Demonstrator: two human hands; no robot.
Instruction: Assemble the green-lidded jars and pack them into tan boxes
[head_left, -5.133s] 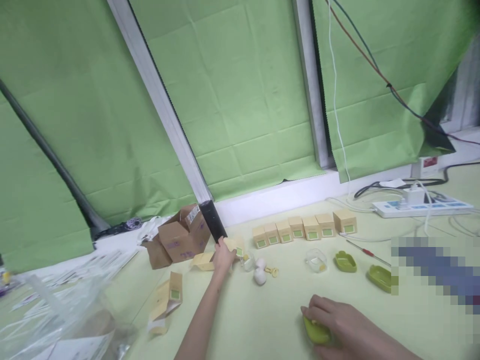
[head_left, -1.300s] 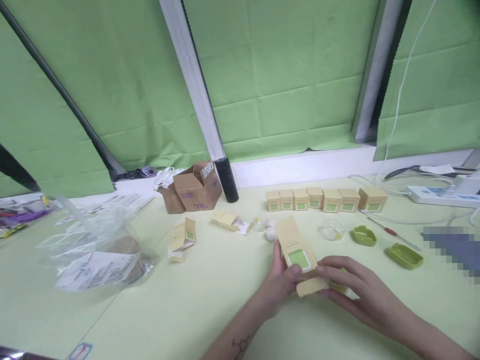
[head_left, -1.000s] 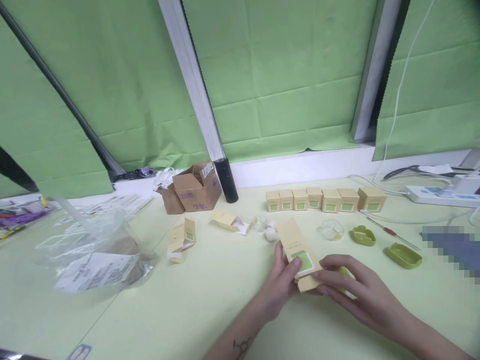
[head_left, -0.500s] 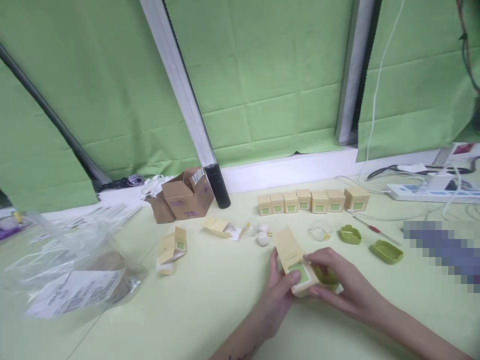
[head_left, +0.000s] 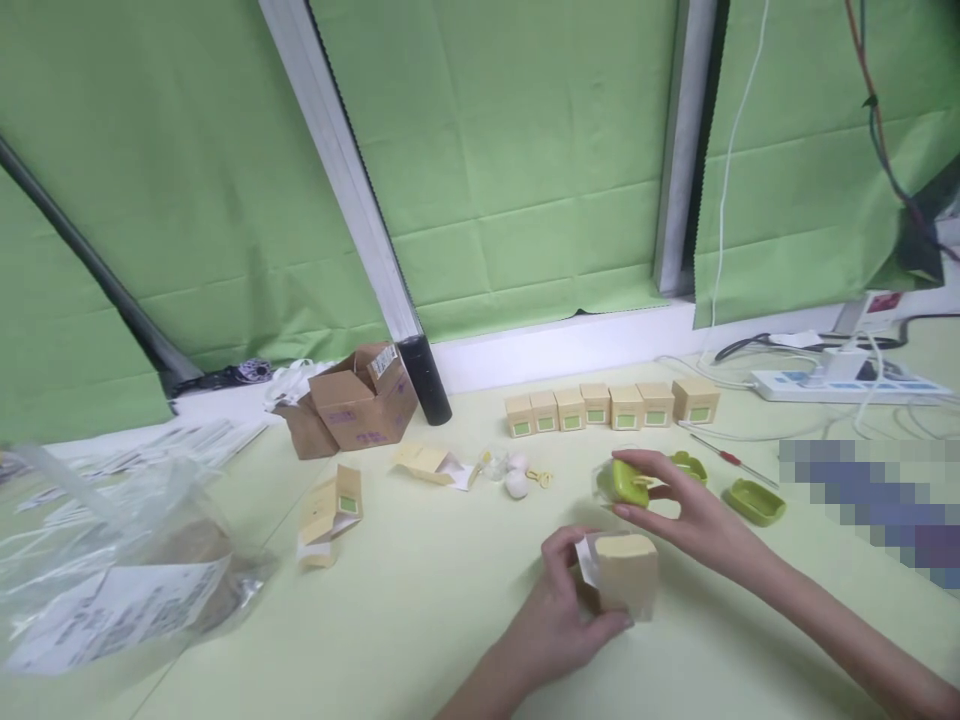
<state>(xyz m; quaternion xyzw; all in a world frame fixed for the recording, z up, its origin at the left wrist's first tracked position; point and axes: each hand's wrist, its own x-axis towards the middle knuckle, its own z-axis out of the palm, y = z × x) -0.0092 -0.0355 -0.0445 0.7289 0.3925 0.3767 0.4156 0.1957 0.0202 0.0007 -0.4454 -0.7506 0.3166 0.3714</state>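
Observation:
My left hand [head_left: 546,612] is closed around a small kraft-paper box [head_left: 631,585], held low over the table with a pale flap standing at its left edge. Thumb and fingers of my right hand [head_left: 694,515] pinch a small lime-green container [head_left: 628,483], just above and behind the box. A clear plastic piece [head_left: 602,482] shows at the container's left edge; whether it touches the container I cannot tell. Right of my right hand lie a green flower-shaped dish [head_left: 691,464] and a green oblong dish [head_left: 754,502].
Several small kraft boxes [head_left: 570,410] stand in a row at the back. Opened boxes [head_left: 334,505], whitish round pieces [head_left: 517,484], a cardboard carton [head_left: 367,410] and a plastic bag [head_left: 142,590] are leftward. A red-handled screwdriver [head_left: 731,458] and power strip [head_left: 772,386] lie right.
My right hand has moved up and away from the box with the green container. In my left hand the box has turned and now sits lower. The view has shifted slightly.

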